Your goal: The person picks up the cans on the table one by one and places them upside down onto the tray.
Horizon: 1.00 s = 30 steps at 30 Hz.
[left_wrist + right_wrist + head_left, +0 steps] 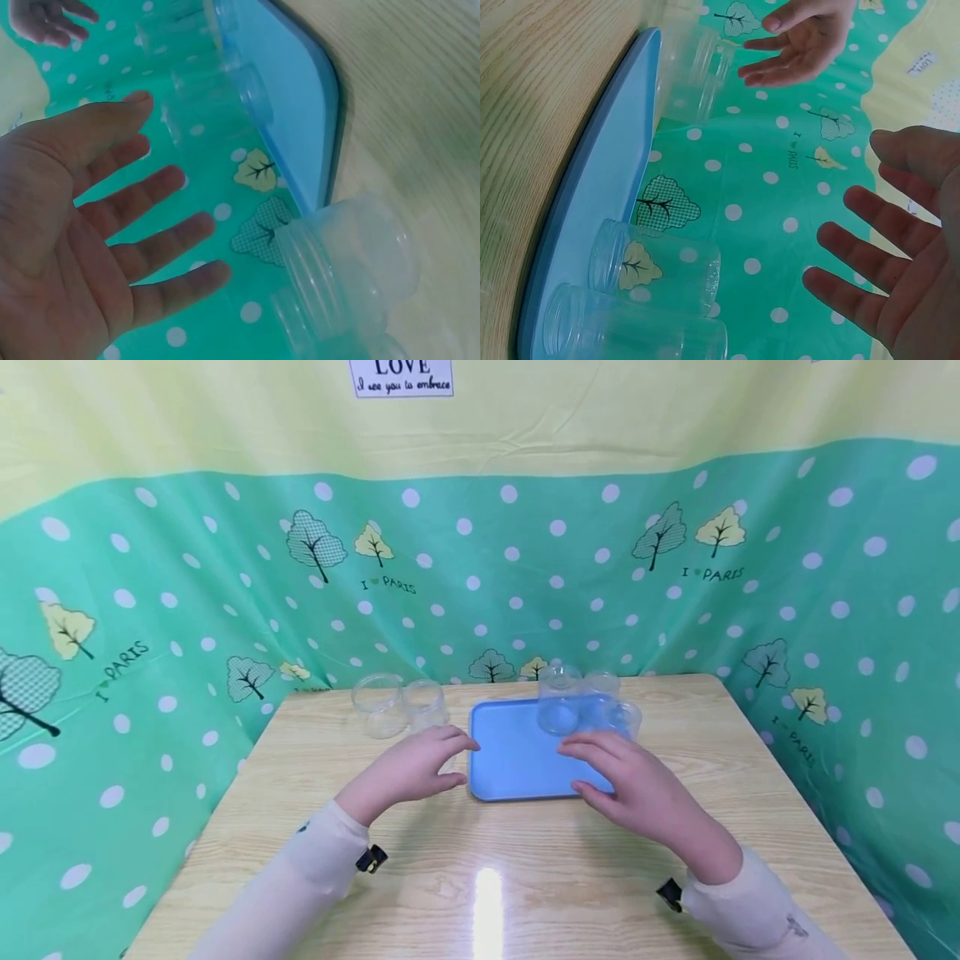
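Note:
My left hand hovers by the left edge of a blue tray, its fingers apart and holding nothing. Close to it stand clear jars with threaded necks up, on the table left of the tray. Over the tray's right front is my right hand, fingers spread, palm facing left, also holding nothing. Several clear jars stand on the tray's right part; in the right wrist view the threaded end of one jar is toward the tray. My right hand hides the tray's front right corner.
The light wooden table reaches back to a green dotted curtain, which also hangs along both sides. A bright light reflection shows on the table near the front. Each wrist wears a strap with a black clip.

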{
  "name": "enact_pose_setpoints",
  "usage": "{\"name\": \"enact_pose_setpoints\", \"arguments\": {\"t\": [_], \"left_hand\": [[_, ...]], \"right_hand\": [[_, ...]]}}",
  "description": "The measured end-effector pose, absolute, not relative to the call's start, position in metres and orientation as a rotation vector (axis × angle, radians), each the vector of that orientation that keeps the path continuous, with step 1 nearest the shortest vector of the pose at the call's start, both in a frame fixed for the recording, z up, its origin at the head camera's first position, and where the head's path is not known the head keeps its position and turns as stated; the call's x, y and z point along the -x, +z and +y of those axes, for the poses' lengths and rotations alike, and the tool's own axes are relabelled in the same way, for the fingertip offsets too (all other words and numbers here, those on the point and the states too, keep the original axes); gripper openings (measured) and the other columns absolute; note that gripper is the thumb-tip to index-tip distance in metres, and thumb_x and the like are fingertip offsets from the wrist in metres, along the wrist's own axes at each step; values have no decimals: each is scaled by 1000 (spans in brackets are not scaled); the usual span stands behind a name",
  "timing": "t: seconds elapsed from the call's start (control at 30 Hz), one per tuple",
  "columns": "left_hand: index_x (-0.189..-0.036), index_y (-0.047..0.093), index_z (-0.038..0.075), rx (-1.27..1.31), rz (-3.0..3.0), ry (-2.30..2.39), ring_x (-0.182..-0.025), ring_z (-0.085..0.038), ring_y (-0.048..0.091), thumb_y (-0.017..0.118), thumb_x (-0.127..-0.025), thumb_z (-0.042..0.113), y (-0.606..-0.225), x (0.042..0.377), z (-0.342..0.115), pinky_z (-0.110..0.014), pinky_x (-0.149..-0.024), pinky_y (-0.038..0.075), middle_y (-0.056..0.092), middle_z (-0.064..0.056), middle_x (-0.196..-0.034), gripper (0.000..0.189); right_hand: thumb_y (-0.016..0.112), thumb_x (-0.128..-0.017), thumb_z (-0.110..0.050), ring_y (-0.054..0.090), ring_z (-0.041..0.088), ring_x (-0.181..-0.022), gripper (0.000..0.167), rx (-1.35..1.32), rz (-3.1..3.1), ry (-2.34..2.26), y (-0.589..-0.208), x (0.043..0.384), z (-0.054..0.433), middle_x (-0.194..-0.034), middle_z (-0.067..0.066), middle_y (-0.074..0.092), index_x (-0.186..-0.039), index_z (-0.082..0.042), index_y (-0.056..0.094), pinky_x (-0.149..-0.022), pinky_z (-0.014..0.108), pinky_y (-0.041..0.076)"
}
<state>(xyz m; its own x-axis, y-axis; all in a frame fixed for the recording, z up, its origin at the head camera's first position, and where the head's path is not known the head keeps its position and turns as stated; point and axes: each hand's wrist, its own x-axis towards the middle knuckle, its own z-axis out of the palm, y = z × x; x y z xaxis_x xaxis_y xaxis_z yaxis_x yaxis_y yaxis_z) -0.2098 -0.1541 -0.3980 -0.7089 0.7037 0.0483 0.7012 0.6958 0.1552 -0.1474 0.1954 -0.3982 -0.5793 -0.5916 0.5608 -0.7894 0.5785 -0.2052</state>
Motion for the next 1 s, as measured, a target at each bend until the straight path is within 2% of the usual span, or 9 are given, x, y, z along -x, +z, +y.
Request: {"name": "enact_pose_setpoints", "arguments": {"t": [0.3,0.67,1.0], "left_hand": [[-141,60,15,-1069,2879,247,-126,-25,60,73,-96,34,-393,224,-159,-43,-106,52,62,-5,-138,50],[-138,62,11,-1082,2859,211,-125,-30,60,73,-96,32,-393,248,-168,-46,-105,52,61,-11,-138,48],[-135,64,9,-988,2829,102,-129,-32,58,73,-95,35,-397,259,-169,-47,-110,48,62,-13,-137,48]], "right_hand": [[80,-90,-20,62,12,-119,40,-1106,-2463,605,-402,147,196,-128,-10,64,-128,-20,67,-95,35,59],[78,-93,-25,64,8,-113,36,-1119,-2559,560,-404,146,198,-124,-13,66,-127,-24,67,-88,29,60],[78,-92,-25,64,7,-113,36,-1127,-2550,548,-402,147,203,-124,-13,65,-127,-24,68,-88,29,60]]}}
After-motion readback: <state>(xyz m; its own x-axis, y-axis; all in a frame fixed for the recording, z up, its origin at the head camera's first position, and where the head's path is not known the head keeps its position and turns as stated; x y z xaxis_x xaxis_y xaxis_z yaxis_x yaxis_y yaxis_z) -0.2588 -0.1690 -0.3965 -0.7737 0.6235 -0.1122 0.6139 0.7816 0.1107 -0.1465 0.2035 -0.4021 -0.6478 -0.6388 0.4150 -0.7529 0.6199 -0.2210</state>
